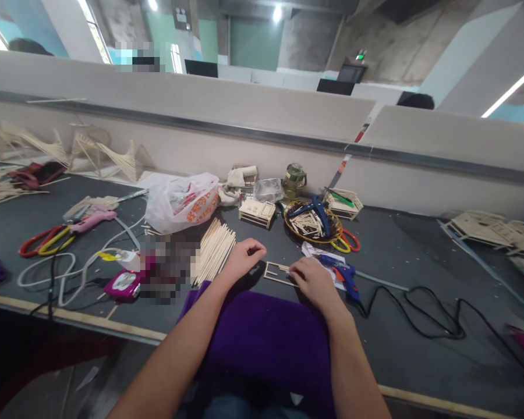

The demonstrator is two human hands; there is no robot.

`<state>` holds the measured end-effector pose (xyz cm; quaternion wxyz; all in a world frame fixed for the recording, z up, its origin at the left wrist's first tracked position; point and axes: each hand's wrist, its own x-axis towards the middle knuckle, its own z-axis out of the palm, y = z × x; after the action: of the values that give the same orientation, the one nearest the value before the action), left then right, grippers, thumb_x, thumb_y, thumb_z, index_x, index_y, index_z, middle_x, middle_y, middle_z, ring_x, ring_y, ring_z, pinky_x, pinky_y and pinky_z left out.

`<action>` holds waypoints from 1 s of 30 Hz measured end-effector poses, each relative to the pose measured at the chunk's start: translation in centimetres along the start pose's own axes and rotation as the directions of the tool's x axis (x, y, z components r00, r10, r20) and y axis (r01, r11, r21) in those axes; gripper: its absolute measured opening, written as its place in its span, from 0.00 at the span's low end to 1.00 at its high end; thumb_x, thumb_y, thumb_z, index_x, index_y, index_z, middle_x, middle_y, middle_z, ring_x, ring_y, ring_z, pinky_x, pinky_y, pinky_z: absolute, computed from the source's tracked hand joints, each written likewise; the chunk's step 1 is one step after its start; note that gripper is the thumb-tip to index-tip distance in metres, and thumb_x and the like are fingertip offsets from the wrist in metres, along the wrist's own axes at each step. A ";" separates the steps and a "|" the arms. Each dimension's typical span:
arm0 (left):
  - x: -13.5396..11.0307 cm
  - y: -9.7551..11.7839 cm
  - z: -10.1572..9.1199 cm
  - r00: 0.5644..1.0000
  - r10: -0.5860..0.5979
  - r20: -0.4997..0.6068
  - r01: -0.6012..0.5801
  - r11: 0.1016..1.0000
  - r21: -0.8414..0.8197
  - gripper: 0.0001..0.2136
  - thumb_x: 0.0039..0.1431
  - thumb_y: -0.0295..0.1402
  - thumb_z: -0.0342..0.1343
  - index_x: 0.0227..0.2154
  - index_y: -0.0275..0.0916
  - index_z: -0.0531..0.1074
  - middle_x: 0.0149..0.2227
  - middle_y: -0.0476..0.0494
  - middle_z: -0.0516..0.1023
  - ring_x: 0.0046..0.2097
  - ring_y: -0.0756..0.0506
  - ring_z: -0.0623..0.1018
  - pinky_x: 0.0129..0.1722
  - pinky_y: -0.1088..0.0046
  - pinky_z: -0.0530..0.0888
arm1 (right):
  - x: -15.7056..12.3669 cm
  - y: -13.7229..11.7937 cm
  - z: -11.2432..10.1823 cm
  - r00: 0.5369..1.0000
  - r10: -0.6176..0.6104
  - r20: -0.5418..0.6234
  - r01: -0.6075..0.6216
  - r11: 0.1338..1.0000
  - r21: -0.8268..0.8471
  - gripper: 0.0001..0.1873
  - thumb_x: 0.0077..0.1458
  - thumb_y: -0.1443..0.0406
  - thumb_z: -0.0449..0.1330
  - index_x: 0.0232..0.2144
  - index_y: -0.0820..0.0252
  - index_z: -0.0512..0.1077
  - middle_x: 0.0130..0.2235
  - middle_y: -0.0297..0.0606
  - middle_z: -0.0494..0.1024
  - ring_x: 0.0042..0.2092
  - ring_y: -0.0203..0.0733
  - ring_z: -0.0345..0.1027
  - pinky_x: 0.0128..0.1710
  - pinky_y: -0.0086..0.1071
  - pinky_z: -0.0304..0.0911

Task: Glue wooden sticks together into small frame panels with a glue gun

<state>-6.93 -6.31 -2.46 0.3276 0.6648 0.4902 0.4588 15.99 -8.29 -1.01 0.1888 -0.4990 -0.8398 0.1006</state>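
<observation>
A small rectangular frame of thin wooden sticks (pixel 273 279) lies flat on the dark table between my hands. My right hand (pixel 312 279) bends over its right end, fingers together on the sticks there and hiding that part. To the left and slightly above the frame is my left hand (pixel 245 256), apart from it, its fingers curled together; whatever may be between their tips is hidden. Beside the left hand is a pile of loose wooden sticks (pixel 216 250). A blue hot glue gun (pixel 349 282) rests on white paper, just right of my right hand.
Behind are a plastic bag (pixel 181 203), a small stick-built model (pixel 257 213), a basket of short sticks (pixel 312 227) and a green jug (pixel 294 177). Scissors (pixel 46 241) and a pink glue gun (pixel 94 219) lie left. A black cord (pixel 436 329) loops right. Purple cloth (pixel 266 343) overlaps the front edge.
</observation>
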 end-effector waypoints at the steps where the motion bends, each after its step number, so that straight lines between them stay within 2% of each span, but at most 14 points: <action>1: 0.0 0.2 0.0 1.000 0.005 0.000 -0.005 1.000 0.009 0.05 0.54 0.30 0.55 0.29 0.37 0.75 0.30 0.48 0.75 0.34 0.49 0.74 0.36 0.74 0.68 | 0.0 -0.2 -0.1 0.998 0.010 -0.061 -0.005 0.997 0.072 0.08 0.57 0.65 0.54 0.30 0.57 0.73 0.33 0.37 0.74 0.39 0.41 0.65 0.38 0.31 0.57; 3: -0.2 0.7 0.0 1.000 0.024 0.004 -0.024 0.999 0.025 0.04 0.54 0.30 0.56 0.30 0.37 0.75 0.30 0.48 0.75 0.34 0.49 0.74 0.36 0.74 0.68 | 0.2 -0.5 -0.4 0.984 0.076 -0.162 -0.035 0.969 0.244 0.09 0.58 0.63 0.54 0.31 0.58 0.72 0.33 0.37 0.74 0.37 0.40 0.65 0.38 0.32 0.58; 5: -0.4 1.3 0.2 0.998 0.060 0.006 -0.060 0.998 0.020 0.05 0.55 0.30 0.55 0.31 0.37 0.75 0.30 0.48 0.73 0.33 0.50 0.73 0.35 0.74 0.68 | 0.4 -0.8 -0.4 0.962 0.191 -0.197 -0.087 0.893 0.441 0.09 0.56 0.61 0.55 0.32 0.59 0.72 0.32 0.37 0.74 0.33 0.39 0.65 0.34 0.31 0.59; 9: -1.0 2.6 0.9 0.986 0.165 0.035 -0.165 0.986 0.003 0.10 0.56 0.32 0.57 0.40 0.40 0.75 0.34 0.47 0.71 0.33 0.51 0.71 0.33 0.76 0.68 | 0.8 -1.8 -0.1 0.921 0.359 -0.152 -0.117 0.626 0.771 0.15 0.52 0.57 0.59 0.40 0.60 0.71 0.30 0.34 0.73 0.30 0.36 0.64 0.29 0.29 0.59; 12: -1.4 3.4 1.5 0.974 0.216 0.071 -0.216 0.976 -0.009 0.18 0.54 0.34 0.59 0.49 0.43 0.71 0.39 0.46 0.71 0.34 0.51 0.70 0.34 0.75 0.69 | 1.0 -2.6 0.1 0.918 0.393 -0.059 -0.137 0.452 0.881 0.16 0.49 0.57 0.61 0.38 0.61 0.71 0.29 0.34 0.73 0.27 0.34 0.62 0.25 0.27 0.57; 14: -1.6 3.7 1.8 0.966 0.238 0.096 -0.238 0.971 -0.019 0.19 0.55 0.35 0.59 0.51 0.44 0.70 0.41 0.45 0.71 0.36 0.50 0.71 0.35 0.75 0.69 | 1.0 -3.0 0.2 0.918 0.396 0.007 -0.165 0.367 0.915 0.16 0.47 0.56 0.63 0.35 0.61 0.71 0.27 0.33 0.72 0.25 0.32 0.61 0.23 0.26 0.55; 17: -1.8 3.9 2.1 0.959 0.261 0.109 -0.258 0.965 -0.048 0.17 0.58 0.36 0.56 0.50 0.43 0.71 0.39 0.44 0.72 0.38 0.49 0.72 0.37 0.74 0.69 | 0.9 -3.2 0.2 0.922 0.382 0.071 -0.190 0.284 0.940 0.16 0.47 0.56 0.64 0.34 0.62 0.71 0.27 0.33 0.73 0.25 0.32 0.61 0.22 0.24 0.54; 19: -1.7 3.9 2.2 0.961 0.253 0.106 -0.246 0.966 -0.077 0.16 0.58 0.36 0.56 0.49 0.43 0.72 0.39 0.44 0.72 0.37 0.49 0.72 0.36 0.74 0.69 | 0.9 -3.2 0.1 0.924 0.372 0.092 -0.194 0.248 0.949 0.18 0.47 0.57 0.65 0.38 0.61 0.70 0.27 0.32 0.73 0.24 0.30 0.60 0.21 0.23 0.52; 22: -1.6 3.9 2.3 0.968 0.226 0.111 -0.212 0.969 -0.125 0.15 0.56 0.37 0.58 0.47 0.41 0.73 0.39 0.44 0.72 0.36 0.49 0.72 0.33 0.75 0.69 | 0.9 -3.4 -0.1 0.928 0.360 0.091 -0.180 0.222 0.958 0.27 0.47 0.58 0.65 0.48 0.58 0.64 0.25 0.28 0.72 0.21 0.28 0.55 0.19 0.22 0.47; 25: -1.5 4.0 2.2 0.972 0.196 0.127 -0.175 0.971 -0.163 0.13 0.55 0.37 0.59 0.43 0.40 0.75 0.38 0.44 0.72 0.35 0.49 0.72 0.33 0.75 0.69 | 1.0 -3.6 -0.3 0.932 0.353 0.084 -0.181 0.251 0.951 0.32 0.47 0.58 0.65 0.53 0.56 0.59 0.25 0.27 0.72 0.21 0.29 0.56 0.20 0.23 0.48; 27: -1.4 4.1 2.2 0.979 0.164 0.121 -0.141 0.973 -0.181 0.13 0.54 0.37 0.60 0.41 0.39 0.75 0.38 0.44 0.72 0.33 0.51 0.71 0.32 0.75 0.69 | 1.1 -3.6 -0.4 0.929 0.367 0.046 -0.176 0.328 0.928 0.30 0.49 0.57 0.63 0.53 0.57 0.60 0.25 0.29 0.73 0.23 0.31 0.60 0.22 0.24 0.53; 30: -1.3 3.9 2.2 0.989 0.113 0.096 -0.094 0.978 -0.186 0.12 0.52 0.35 0.61 0.40 0.39 0.74 0.36 0.45 0.73 0.31 0.51 0.71 0.32 0.75 0.69 | 0.7 -2.7 -1.1 0.881 0.452 -0.140 -0.156 0.557 0.816 0.21 0.54 0.55 0.58 0.47 0.59 0.67 0.26 0.34 0.76 0.28 0.37 0.67 0.29 0.29 0.60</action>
<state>-3.62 -8.70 -0.24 0.3877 0.6804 0.3931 0.4820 13.93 -8.98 1.11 0.5060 -0.5141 -0.5636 0.4026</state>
